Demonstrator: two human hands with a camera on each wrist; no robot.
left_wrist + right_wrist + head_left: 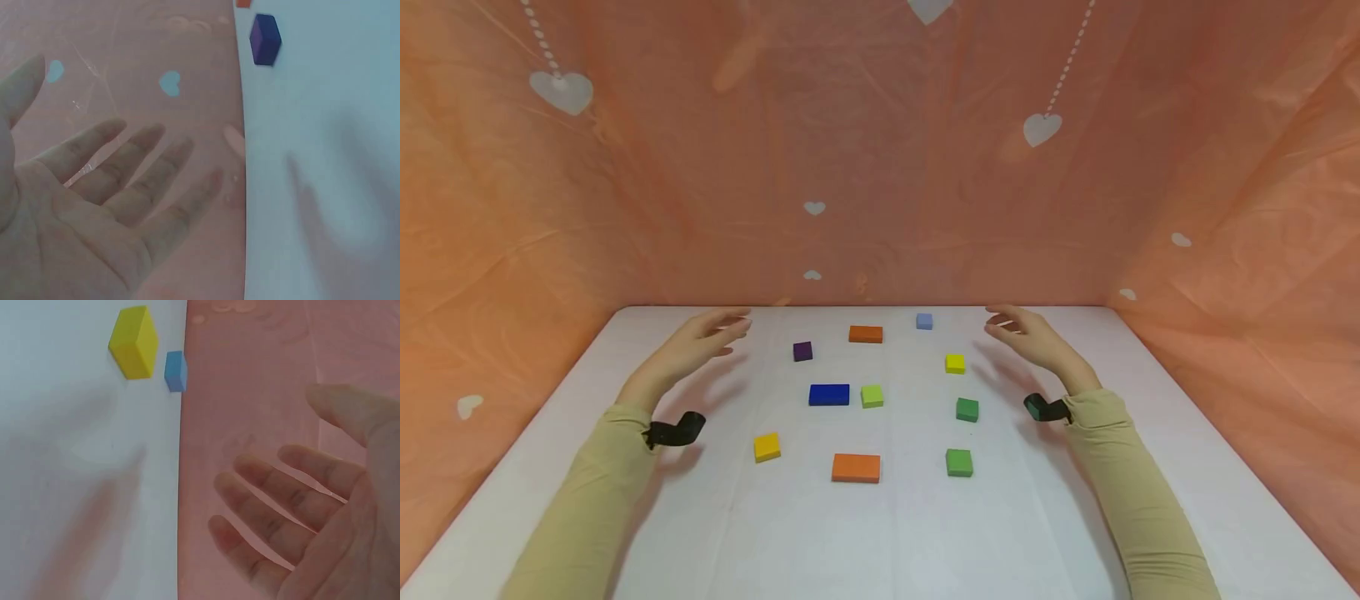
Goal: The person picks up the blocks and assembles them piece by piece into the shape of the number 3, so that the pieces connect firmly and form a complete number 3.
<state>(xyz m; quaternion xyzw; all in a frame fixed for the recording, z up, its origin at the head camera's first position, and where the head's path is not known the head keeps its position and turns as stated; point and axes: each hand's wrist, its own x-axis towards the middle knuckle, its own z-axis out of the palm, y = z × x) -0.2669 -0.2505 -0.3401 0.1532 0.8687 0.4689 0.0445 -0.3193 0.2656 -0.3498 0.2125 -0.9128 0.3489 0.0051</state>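
My left hand [696, 346] hovers over the left side of the white table, fingers spread and holding nothing. The purple block [802, 352] lies nearest to it, also in the left wrist view. On the other side my right hand [1030, 335] is raised in the same way, its palm bare in the right wrist view. Close to it lie a yellow block [955, 364] and a light blue block [924, 322]. Between the hands are a dark orange block [866, 334], a dark blue block [829, 395] and a lime block [872, 397].
Nearer the front lie an amber block [767, 447], an orange block [856, 468], a light green block [958, 462] and a darker green block [967, 410]. Orange sheeting with white hearts [880, 167] walls the white table [895, 542] at the back and sides.
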